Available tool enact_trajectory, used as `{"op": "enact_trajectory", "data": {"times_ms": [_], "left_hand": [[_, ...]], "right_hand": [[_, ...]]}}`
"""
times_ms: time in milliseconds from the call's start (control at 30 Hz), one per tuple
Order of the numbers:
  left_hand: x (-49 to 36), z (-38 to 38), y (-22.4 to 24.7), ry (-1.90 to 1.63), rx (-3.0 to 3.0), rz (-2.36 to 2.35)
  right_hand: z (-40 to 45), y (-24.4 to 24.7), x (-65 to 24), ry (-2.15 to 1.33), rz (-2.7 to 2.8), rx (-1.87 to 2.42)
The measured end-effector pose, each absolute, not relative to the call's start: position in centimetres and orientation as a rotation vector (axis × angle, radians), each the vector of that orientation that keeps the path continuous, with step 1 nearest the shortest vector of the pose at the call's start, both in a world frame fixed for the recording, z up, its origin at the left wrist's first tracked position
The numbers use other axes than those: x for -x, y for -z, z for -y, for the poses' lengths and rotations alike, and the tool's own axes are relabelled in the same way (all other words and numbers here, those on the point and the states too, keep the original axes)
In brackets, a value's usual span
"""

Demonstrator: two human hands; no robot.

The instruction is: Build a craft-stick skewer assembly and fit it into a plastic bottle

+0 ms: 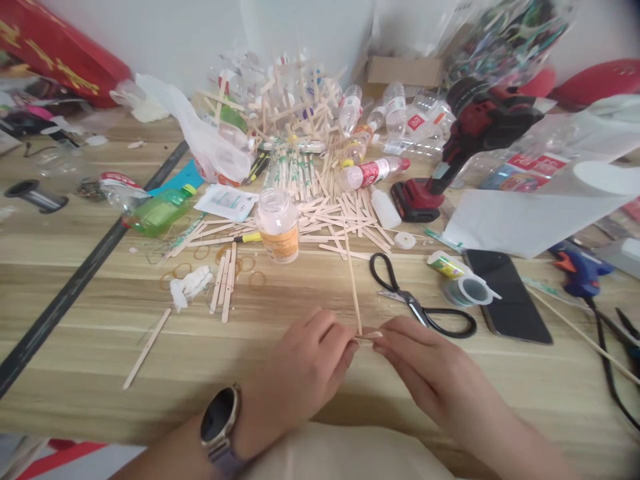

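Near the table's front edge, my left hand [310,363] and my right hand [433,363] meet with fingers pinched. Between them lies a short flat craft stick [371,335], its ends partly covered by my fingers. A thin wooden stick [353,283] rises from this spot and points away from me; its near end is at my left fingertips. Whether the two sticks are joined cannot be made out. Black-handled scissors [411,303] lie just beyond my right hand. Several loose craft sticks [227,283] rest farther left, near some rubber bands [257,279].
A jar [278,233] stands mid-table before a heap of craft sticks [345,217]. Plastic bottles [373,173] and a cordless drill [420,197] are behind. On the right lie a phone [510,293], a wire spool [467,291] and a glue gun [583,267].
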State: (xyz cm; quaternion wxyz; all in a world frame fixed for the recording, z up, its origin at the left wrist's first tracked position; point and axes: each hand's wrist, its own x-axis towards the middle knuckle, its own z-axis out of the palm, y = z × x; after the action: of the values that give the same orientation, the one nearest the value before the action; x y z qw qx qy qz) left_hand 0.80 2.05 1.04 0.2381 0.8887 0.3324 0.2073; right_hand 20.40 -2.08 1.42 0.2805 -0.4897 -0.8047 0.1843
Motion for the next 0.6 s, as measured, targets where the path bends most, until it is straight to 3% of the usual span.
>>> {"op": "enact_trajectory", "data": {"times_ms": [167,333,600], "left_hand": [[-1.4,-3.8,-0.3,-0.453,-1.919,-1.089],[-2.6,-5.4,1.3,-0.321,-1.958,-1.211],[-3.4,-5.6,3.2,-0.189,-2.101,-1.173]], "right_hand": [[0.5,1.2,-21.8,-0.266,2.219,1.246],[-1.1,2.8,-21.7,-0.712,2.088,1.441],[-3.1,2.1,-21.3,-0.970,2.094,1.758]]}}
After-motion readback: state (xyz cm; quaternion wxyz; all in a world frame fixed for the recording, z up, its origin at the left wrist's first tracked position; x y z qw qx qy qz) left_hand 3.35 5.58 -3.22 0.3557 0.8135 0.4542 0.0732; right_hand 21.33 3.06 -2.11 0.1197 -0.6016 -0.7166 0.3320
